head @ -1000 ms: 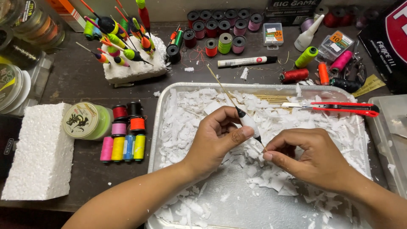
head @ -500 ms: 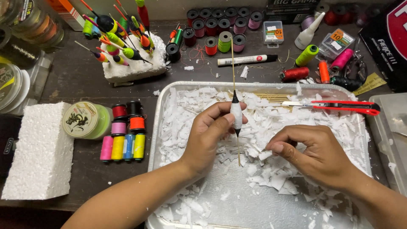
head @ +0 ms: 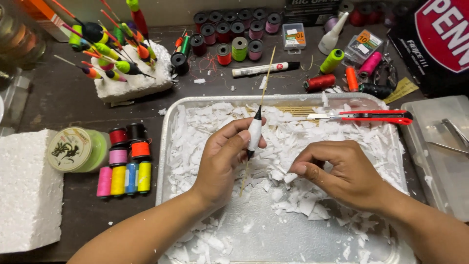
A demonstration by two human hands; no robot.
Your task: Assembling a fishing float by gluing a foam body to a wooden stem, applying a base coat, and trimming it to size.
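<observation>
White foam shavings (head: 293,195) fill the metal tray (head: 168,142) under both hands. Red-handled scissors (head: 371,117) lie beyond the right hand (head: 342,173), thread spools (head: 124,166) sit on the tabletop (head: 73,98) outside the left hand (head: 224,156), and a foam block of painted floats (head: 124,73) stands farther off. The white float (head: 254,133) stands nearly upright, its thin stem pointing away, pinched by the left hand's fingers. The right hand, just beside it, is curled with fingertips together over the shavings.

A dull metal tray (head: 168,146) holds rough white foam shavings (head: 303,146); the float (head: 254,133) looks smooth and matt, on a thin wooden stick (head: 267,73).
</observation>
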